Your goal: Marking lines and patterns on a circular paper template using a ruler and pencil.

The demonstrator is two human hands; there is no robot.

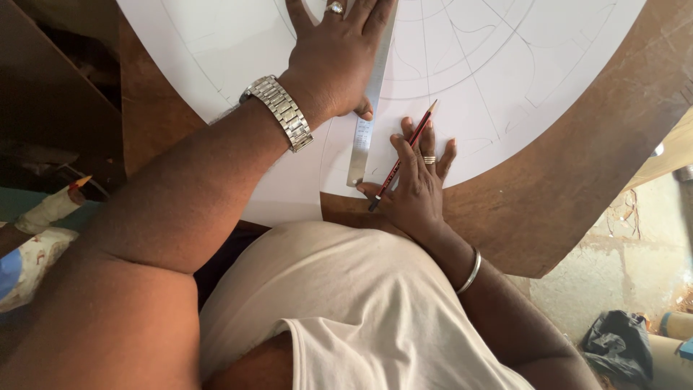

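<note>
My left hand point(336, 54) lies flat at the top centre of the frame, fingers spread wide and pressing down on a long steel ruler point(372, 101) that runs from the top edge down toward the middle. The thumb tip curls against the ruler's left edge. A silver link-band wristwatch point(280, 112) sits on that wrist, and the forearm stretches down to the lower left.

My right hand point(415, 184) sits just below and to the right of the ruler's lower end, palm down, fingers loosely fanned. It holds a red and black wooden pencil point(402, 162) between the fingers, sharpened tip aimed up-right and the blunt end pointing down-left, near the ruler's foot. Whether the tip touches the sheet I cannot quite tell from here. A thin silver bangle point(470, 271) circles that wrist.

Both hands rest on a large round white sheet point(505, 65) drawn with faint pencil arcs and radial lines, filling the upper half of the frame. It lies on a curved brown wooden tabletop point(563, 180) whose edge sweeps down the right side.

No open box or bin is clear in view (the nearest things to containers are a dark crumpled bag point(613, 343) at the lower right on the floor and a cloth-wrapped bundle point(43, 213) at the left edge, contents hidden).
</note>
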